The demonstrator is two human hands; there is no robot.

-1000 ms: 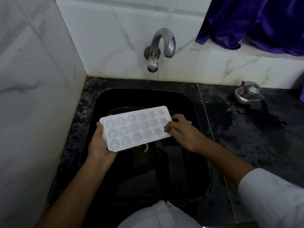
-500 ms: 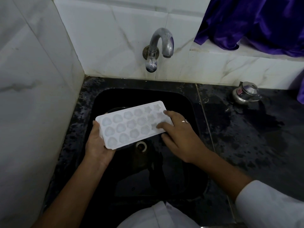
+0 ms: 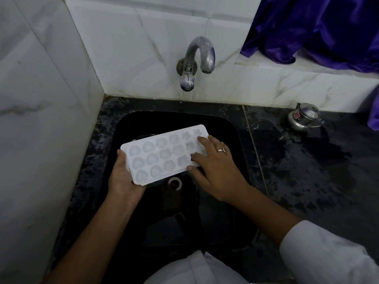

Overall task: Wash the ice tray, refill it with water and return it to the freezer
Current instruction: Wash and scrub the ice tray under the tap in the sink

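Bench (image 3: 307, 181), dark stone and wet-blotched, carries a black sink (image 3: 123, 132) set into its far-left corner against the tiled walls. No change there. No water shows at the tap (image 3: 196, 58), now or a second ago.

Ice tray (image 3: 162, 154): held over the sink, above the drain (image 3: 174, 182), cells up and the right end angled toward the far wall. It sits slightly further left than a second ago. I cannot tell whether the cells are wet or dry.

Right hand (image 3: 215, 171): this is the change. A second ago it pinched the tray's right end; now the fingers (image 3: 203, 140) lie straight and spread over the star-shaped cells there, with the thumb at the near long edge. Judgement: rubbing the cells by hand, so the wash step is under way, with refill and freezer not yet begun.

Left hand (image 3: 123, 179): cups the tray's left end from below, palm up, curled round the short edge. It carries the load.
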